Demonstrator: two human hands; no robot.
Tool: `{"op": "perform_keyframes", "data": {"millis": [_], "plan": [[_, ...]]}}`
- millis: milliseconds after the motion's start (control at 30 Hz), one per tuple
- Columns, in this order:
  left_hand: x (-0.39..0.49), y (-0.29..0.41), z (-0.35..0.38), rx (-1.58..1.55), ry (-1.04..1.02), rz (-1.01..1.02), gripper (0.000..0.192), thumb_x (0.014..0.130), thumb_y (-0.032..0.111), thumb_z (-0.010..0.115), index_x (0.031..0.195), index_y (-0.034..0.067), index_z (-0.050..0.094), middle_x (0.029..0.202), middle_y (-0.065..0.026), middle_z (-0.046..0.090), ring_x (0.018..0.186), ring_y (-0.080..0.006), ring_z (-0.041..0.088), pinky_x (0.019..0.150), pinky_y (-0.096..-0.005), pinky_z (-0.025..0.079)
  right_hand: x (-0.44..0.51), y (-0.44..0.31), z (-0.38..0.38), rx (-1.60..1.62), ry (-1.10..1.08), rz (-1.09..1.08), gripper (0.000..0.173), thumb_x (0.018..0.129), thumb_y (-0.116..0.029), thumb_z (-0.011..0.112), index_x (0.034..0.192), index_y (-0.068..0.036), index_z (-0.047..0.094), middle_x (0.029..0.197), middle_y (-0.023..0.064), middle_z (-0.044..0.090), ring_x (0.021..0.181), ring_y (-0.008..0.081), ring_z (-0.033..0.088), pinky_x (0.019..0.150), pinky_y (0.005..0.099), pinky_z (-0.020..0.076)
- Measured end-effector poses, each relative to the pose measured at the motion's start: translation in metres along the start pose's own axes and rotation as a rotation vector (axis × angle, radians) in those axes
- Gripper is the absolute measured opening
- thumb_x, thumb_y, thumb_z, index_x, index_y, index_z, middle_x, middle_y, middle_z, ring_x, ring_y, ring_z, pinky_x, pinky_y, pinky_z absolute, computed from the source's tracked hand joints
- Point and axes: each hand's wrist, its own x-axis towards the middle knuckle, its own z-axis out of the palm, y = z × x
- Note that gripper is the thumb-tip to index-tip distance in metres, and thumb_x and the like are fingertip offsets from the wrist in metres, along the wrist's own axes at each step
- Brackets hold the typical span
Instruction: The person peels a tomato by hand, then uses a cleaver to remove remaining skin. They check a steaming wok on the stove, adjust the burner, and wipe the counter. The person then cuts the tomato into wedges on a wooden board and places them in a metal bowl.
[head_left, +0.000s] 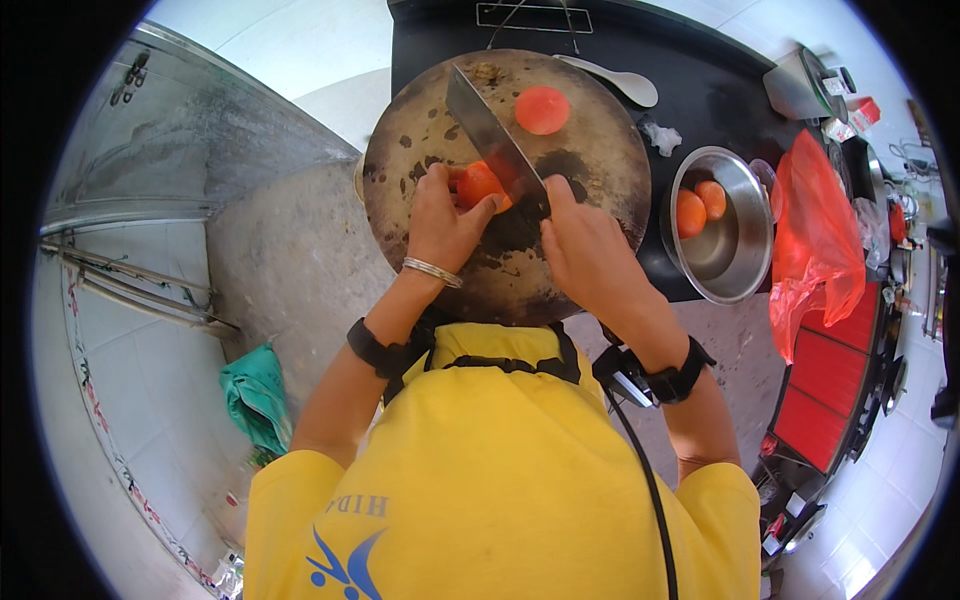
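Note:
On a round wooden chopping board (420, 112), my left hand (444, 221) holds a tomato (476, 184) between thumb and fingers. My right hand (589, 240) grips the handle of a cleaver (491, 124), whose broad blade stands just right of the tomato and partly covers it. Whether the edge is in the tomato I cannot tell. Another red tomato piece (542, 110) lies on the board behind the blade, beside a small brown scrap (487, 71) near the far rim. To the right, a steel bowl (720, 289) holds tomatoes (691, 214).
A white spoon (637, 88) lies at the board's far right rim, with a crumpled clear plastic scrap (663, 139) nearby on the black counter (720, 82). A red plastic bag (814, 232) hangs over the counter beside the bowl. A lidded container (799, 86) stands farther back.

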Motion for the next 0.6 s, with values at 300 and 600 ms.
{"op": "perform_keyframes", "data": {"millis": [300,600], "plan": [[0.020,-0.008,-0.006,-0.075,-0.066,-0.186,0.052,0.073,0.032,0.080,0.101,-0.004,0.056,0.088,-0.0151,0.066,0.078,-0.0234,0.066,0.070,-0.0332,0.052,0.006,-0.006,0.003,-0.005,-0.018,0.082,0.026,0.083,-0.003,0.054,0.105,0.001,0.041,0.072,0.0242,0.062,0.073,0.0458,0.061,0.066,0.0539,0.0472],[0.038,-0.013,-0.014,-0.420,-0.189,-0.413,0.046,0.082,0.029,0.074,0.104,-0.005,0.053,0.085,-0.0130,0.064,0.066,-0.0174,0.066,0.059,-0.0262,0.055,0.001,-0.004,0.010,0.035,0.020,0.114,0.029,0.084,-0.003,0.053,0.109,0.002,0.041,0.072,0.0245,0.060,0.074,0.0462,0.059,0.065,0.0535,0.0459]]}}
